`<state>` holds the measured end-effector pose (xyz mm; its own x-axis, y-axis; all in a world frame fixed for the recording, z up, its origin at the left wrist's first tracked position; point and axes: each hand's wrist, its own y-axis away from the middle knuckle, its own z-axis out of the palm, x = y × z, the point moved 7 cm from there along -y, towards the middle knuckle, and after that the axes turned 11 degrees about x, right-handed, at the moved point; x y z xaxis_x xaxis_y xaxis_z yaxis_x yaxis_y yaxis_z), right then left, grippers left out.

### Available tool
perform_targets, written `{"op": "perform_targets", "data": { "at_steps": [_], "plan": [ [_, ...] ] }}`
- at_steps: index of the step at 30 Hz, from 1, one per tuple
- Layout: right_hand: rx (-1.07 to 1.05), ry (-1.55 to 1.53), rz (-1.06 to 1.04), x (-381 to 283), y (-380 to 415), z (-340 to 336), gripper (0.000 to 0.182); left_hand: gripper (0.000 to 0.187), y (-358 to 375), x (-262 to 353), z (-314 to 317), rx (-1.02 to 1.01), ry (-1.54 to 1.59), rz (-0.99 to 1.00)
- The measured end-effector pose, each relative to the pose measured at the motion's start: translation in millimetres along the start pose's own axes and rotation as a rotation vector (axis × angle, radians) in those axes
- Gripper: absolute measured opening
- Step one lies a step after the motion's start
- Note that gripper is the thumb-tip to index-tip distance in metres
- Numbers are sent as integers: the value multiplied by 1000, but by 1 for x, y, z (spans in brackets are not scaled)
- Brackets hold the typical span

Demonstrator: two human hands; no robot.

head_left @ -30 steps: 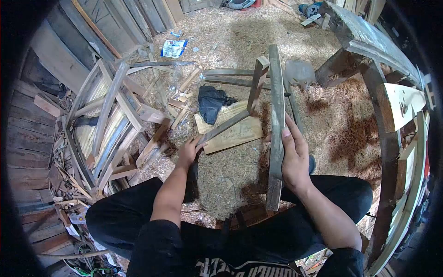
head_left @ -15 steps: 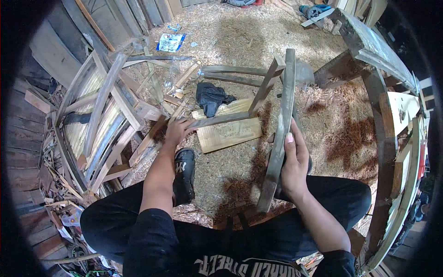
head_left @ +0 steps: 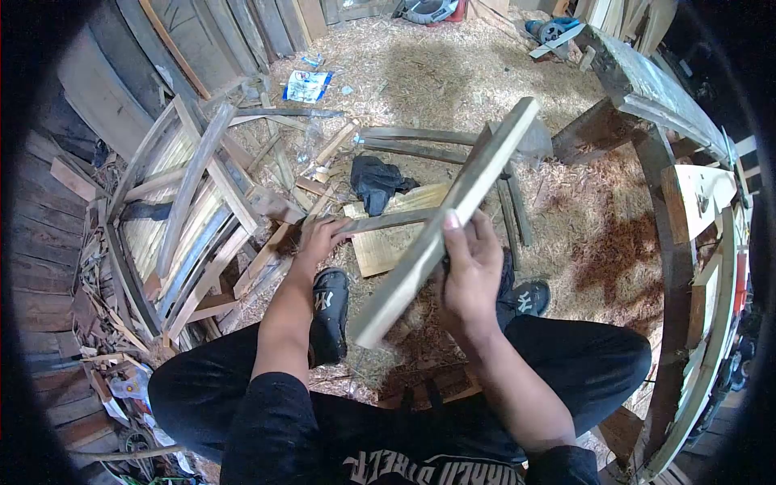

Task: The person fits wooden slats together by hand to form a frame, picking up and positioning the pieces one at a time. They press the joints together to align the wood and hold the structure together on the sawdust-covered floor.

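My right hand [head_left: 469,279] is closed around the middle of a long wooden batten [head_left: 440,230]. The batten slants from lower left to upper right, its thumb-side face pale. My left hand [head_left: 321,239] grips the left end of a darker wooden strip [head_left: 384,221], whose right part disappears behind the batten. Under that strip a pale board [head_left: 368,252] lies on the sawdust floor, and a crumpled black plastic or cloth piece [head_left: 376,184] sits just beyond it. My shoes [head_left: 330,311] rest on either side of the board.
A slatted wooden frame [head_left: 178,218] and offcuts stand at left. Several strips [head_left: 420,141] lie ahead. At right is a large curved wooden structure [head_left: 675,218]. A teal power tool [head_left: 550,31] and a blue-white packet [head_left: 309,86] lie farther off.
The batten in my right hand has swung from nearly upright to a diagonal, its near end going left. My right hand moved left with it; my left hand keeps its grip.
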<state>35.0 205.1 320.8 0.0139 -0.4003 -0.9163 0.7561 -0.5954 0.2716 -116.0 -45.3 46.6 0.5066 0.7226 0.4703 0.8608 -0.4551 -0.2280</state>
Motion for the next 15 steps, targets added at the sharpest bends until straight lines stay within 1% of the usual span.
{"op": "perform_targets", "data": {
  "at_steps": [1, 2, 3, 4, 5, 7, 8, 9, 10, 11, 13, 14, 15],
  "plan": [
    [2, 1, 18, 4, 0, 10, 58, 41, 0, -2, 2, -40, 25, -10],
    [38, -68, 49, 7, 0, 23, 61, 40, 0, -1, 1, -30, 24, 7],
    [31, -77, 96, 11, 0, 32, 64, 40, 0, 2, -1, -19, 25, 25],
    [32, -90, 129, 14, 0, 43, 64, 40, 2, 0, 1, -22, 23, 29],
    [32, -103, 160, 15, 0, 52, 64, 40, 3, -4, 3, -12, 185, -44],
    [-79, -174, 202, 7, -3, 72, 62, 40, 8, -14, 12, 11, 511, -192],
    [-99, -231, 132, 13, -13, 78, 61, 40, 10, -19, 18, 22, 675, -267],
    [-103, -274, 177, 6, -13, 86, 60, 41, 12, -29, 27, 32, 837, -343],
    [-107, -267, 188, 10, -20, 90, 59, 42, 11, -31, 40, -77, 943, -394],
    [-110, -259, 199, 15, -27, 93, 58, 42, 9, -30, 32, -13, 716, -168],
    [-111, -251, 228, 17, -34, 98, 57, 41, 0, -5, 8, -30, -39, 164],
    [-110, -241, 258, 18, -36, 101, 57, 41, -3, 6, -2, -27, -39, 167],
    [-108, -242, 254, 15, -37, 104, 57, 41, -2, 6, -3, -36, -61, 117]
  ]
}}
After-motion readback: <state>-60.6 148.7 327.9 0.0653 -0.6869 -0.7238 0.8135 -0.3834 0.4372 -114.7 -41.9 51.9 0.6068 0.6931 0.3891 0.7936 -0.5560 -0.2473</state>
